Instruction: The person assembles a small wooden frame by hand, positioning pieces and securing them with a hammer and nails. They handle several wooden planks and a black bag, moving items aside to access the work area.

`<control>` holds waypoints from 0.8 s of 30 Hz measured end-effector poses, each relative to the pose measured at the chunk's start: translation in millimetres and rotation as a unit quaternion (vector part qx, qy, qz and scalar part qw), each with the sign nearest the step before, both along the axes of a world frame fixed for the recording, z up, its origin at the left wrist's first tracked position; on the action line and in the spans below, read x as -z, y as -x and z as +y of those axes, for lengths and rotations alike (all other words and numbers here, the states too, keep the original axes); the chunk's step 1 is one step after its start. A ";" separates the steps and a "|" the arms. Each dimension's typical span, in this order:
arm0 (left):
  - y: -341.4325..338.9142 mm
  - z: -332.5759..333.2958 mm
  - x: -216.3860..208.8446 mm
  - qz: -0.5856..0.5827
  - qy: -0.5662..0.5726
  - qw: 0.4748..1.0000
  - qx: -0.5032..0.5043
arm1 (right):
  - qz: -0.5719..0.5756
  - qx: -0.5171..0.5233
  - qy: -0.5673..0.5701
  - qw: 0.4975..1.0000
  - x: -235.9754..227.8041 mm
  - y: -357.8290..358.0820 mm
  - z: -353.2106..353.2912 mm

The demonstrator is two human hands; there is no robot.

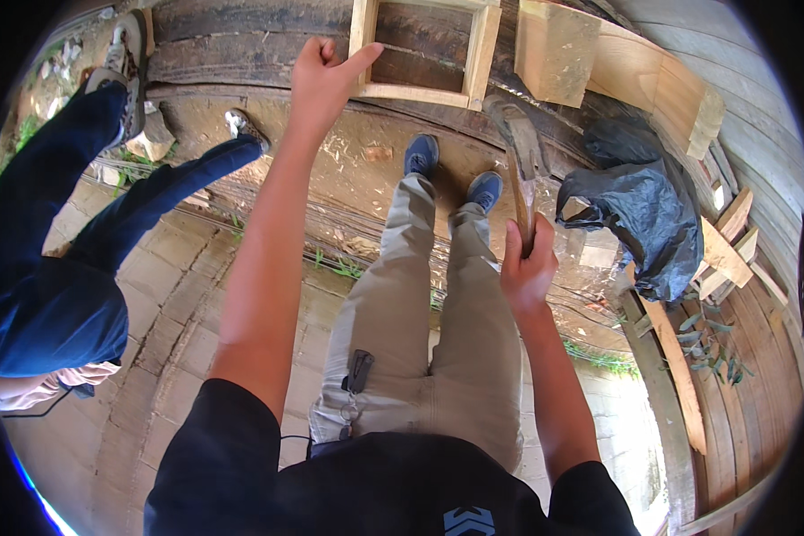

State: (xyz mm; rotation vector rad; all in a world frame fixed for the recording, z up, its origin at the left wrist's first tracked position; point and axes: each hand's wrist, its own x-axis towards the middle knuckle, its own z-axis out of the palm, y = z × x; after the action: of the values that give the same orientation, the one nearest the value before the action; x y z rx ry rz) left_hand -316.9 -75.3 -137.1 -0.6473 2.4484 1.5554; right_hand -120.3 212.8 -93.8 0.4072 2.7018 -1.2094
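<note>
In the head view, the square wooden frame (415, 94) lies at the far side of the scene, on dark planks (232, 49); the left hand (324, 85) is at its left side, the thumb laid across that rail with its tip over the opening; the other fingers are partly curled outside the rail, and I cannot tell how firmly they close on the wood.

The right hand (529, 268) is nearer and farther right, its fingers wrapped round the handle of a wooden-handled tool (520, 192); the tool's broad, dark head points away, just beside the near right corner of the frame.

Right of the frame stands a pale wooden block (556, 52); a crumpled black plastic bag (657, 219) lies nearer, to the right of the tool; loose wood offcuts (726, 255) sit right of the bag, with a leafy twig (713, 344) nearer; blue shoes (422, 154) stand on the dirt between the forearms; at the left, another person (62, 295) wears dark blue trousers.
</note>
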 end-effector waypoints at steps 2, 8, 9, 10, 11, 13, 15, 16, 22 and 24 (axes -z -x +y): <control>-3.4 7.0 9.8 0.009 0.013 1.000 0.025 | -0.016 -0.010 -0.023 1.000 -0.2 1.3 -1.3; -10.6 13.8 28.6 -0.024 0.008 0.999 0.025 | -0.019 -0.010 -0.010 1.000 0.9 0.9 3.3; -10.1 14.5 30.8 -0.017 0.009 0.999 0.026 | -0.016 -0.008 -0.005 1.000 0.2 2.3 3.6; -10.6 15.1 32.3 -0.010 0.010 1.000 0.028 | -0.029 -0.011 -0.015 0.999 -0.3 2.8 3.2; -10.8 15.7 33.6 -0.003 0.010 1.000 0.030 | -0.042 -0.014 -0.024 0.999 0.0 4.2 2.5; -9.6 16.1 37.0 0.018 0.001 1.000 0.018 | -0.045 -0.018 -0.034 0.998 3.0 4.8 3.3; -11.2 17.8 39.8 0.018 0.006 1.000 0.019 | -0.023 -0.022 -0.034 0.999 9.5 -0.3 3.4; -11.1 17.2 36.9 0.006 0.018 0.999 0.025 | -0.009 -0.022 -0.024 0.999 6.1 -1.1 1.3; -7.4 23.6 30.3 0.016 -0.008 1.000 0.003 | -0.026 -0.018 -0.030 0.999 6.6 -2.1 -1.8; -8.4 24.8 29.9 0.009 -0.030 0.999 -0.009 | -0.036 -0.033 -0.044 0.998 7.5 -2.9 0.4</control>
State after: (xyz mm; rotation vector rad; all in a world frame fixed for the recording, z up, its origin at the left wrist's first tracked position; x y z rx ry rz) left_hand -308.5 -50.4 -167.0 -0.6488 2.4059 1.6417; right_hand -117.4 213.2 -101.4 0.3622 2.6905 -1.0405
